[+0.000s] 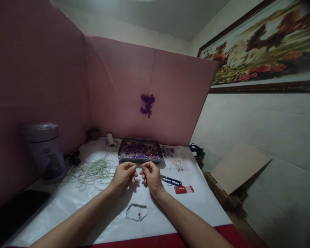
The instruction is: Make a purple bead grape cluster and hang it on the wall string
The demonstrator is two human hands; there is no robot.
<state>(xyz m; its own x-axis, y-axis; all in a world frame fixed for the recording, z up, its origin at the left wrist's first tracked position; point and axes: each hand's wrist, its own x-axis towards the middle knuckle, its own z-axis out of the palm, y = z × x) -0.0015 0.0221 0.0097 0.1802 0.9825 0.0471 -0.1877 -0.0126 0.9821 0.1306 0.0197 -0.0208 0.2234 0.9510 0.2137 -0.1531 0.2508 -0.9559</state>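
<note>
My left hand and my right hand are raised close together over the white table cover, thumbs pressed to forefingers. Whatever lies in either pinch is too fine to make out. Just behind them is a metal tray filled with purple and mixed beads. Beside my right hand lie blue thread snips, partly hidden by it, and a red lighter. A thin grey bracelet with blue and teal beads rests between my forearms. Left of my left hand spreads a tangle of pale green cord.
A purple lidded container stands at the left, with a dark flat object in front. A thread spool sits behind the cord. Small loose beads lie right of the tray. Purple beadwork hangs against the pink partition.
</note>
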